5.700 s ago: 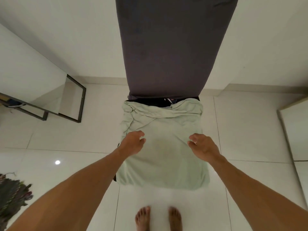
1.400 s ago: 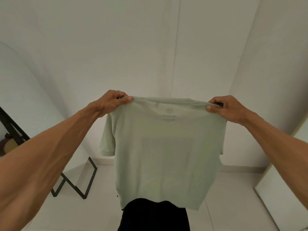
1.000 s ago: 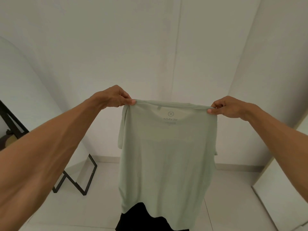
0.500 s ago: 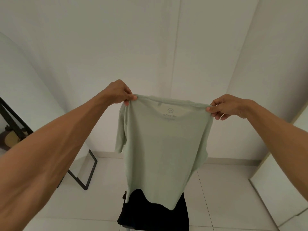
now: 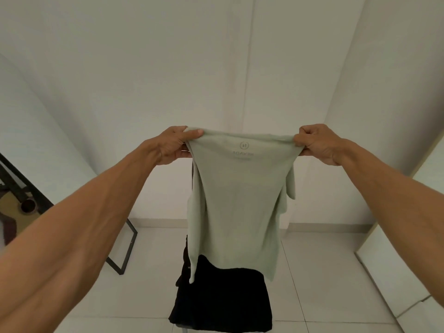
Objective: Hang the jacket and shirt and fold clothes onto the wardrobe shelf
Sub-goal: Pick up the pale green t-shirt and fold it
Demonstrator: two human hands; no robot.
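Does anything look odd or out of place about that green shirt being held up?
Only small things. The neck print on the green T-shirt reads mirrored, so it apparently shows through from the other side. The left hand and right hand pinch its shoulders, and the hem hangs uneven. Nothing looks torn.

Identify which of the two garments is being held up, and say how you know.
The pale green T-shirt: the left hand and right hand grip its shoulders, so it hangs. The black garment lies below, in neither hand.

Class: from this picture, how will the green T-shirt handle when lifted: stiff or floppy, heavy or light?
Probably floppy: the T-shirt hangs in folds from the left hand and right hand. Likely light: the label print shows through.
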